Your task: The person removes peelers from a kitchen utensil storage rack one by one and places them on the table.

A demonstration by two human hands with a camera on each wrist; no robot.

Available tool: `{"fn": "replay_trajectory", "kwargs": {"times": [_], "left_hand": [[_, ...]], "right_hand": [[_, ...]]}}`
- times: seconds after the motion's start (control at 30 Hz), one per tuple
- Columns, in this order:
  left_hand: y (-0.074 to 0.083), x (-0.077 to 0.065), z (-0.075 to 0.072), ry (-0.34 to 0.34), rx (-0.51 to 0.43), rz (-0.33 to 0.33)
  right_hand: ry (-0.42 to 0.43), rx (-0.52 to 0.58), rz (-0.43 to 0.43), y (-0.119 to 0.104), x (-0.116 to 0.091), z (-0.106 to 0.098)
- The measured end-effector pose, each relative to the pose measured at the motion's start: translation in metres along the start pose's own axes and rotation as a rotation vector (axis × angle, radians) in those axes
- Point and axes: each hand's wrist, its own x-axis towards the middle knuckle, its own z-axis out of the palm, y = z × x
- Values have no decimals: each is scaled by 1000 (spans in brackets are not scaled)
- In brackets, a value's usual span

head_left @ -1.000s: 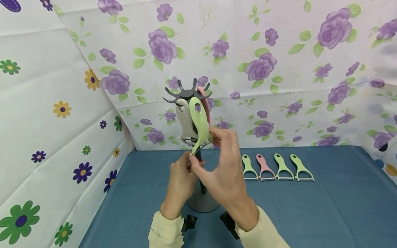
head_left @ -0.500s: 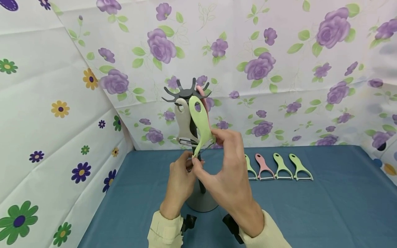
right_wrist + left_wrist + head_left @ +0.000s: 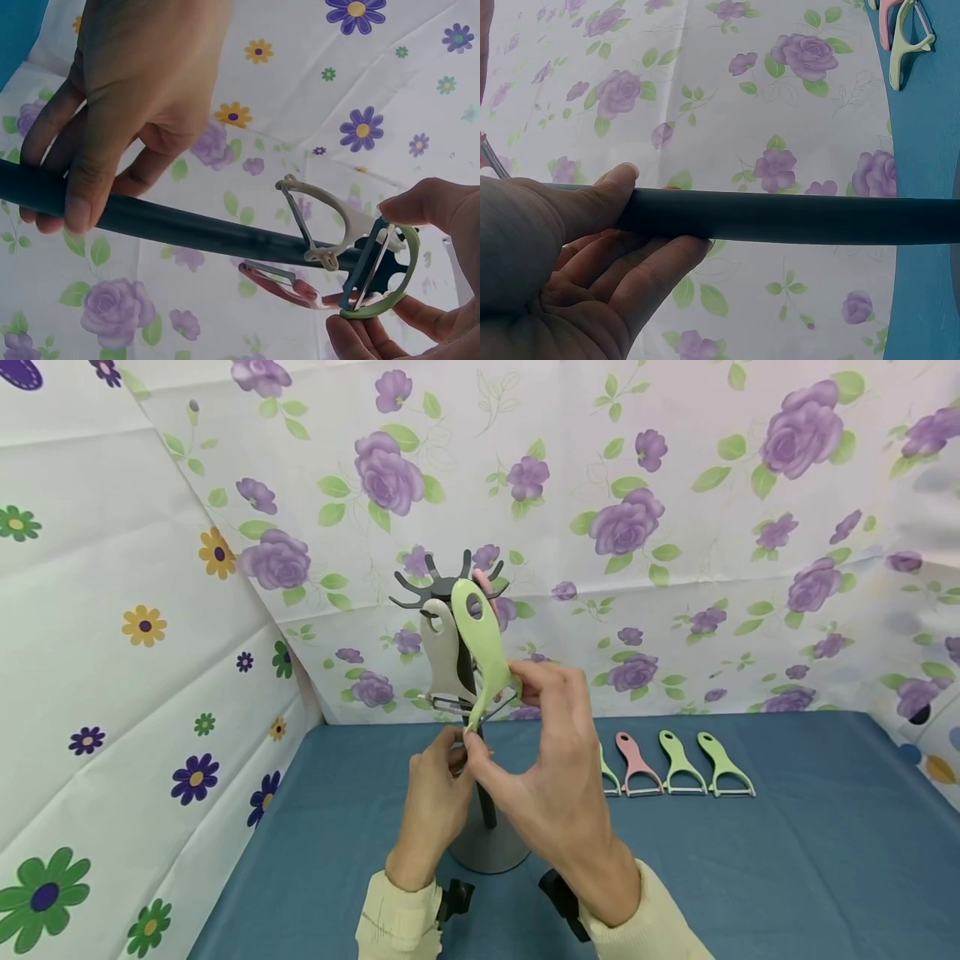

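Observation:
My right hand pinches a light green Y-shaped peeler by its head, holding it handle up in front of a dark hanging rack. The handle's hole is level with the rack's hooks; I cannot tell whether a hook passes through it. Lower down, my left hand grips the rack's pole between thumb and fingers. An off-white peeler hangs from a hook just left of the green one. Behind, a pink peeler hangs too, mostly hidden in the head view.
On the blue tablecloth, right of the rack, several peelers lie in a row: a pink peeler among green peelers, the leftmost partly behind my right hand. The rack's round base stands below my hands. Flowered cloth hangs behind.
The green peeler in my right hand first comes slightly down and toward me, then rises, its hole now higher against the hooks. My left hand stays on the pole.

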Motion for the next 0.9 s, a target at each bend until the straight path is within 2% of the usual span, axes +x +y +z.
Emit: {"fn": "replay_trajectory", "kwargs": {"times": [0.2,0.57,0.9], "left_hand": [[0,0,0,5,22,-3],[-2,-2,4,22,-18,26],[-3,-2,4,25,-34,42]], "right_hand": [[16,1,-13,2,1,-5],[31,2,-13,16,-4,-19],[40,-58,-7,31,-8,-29]]}}
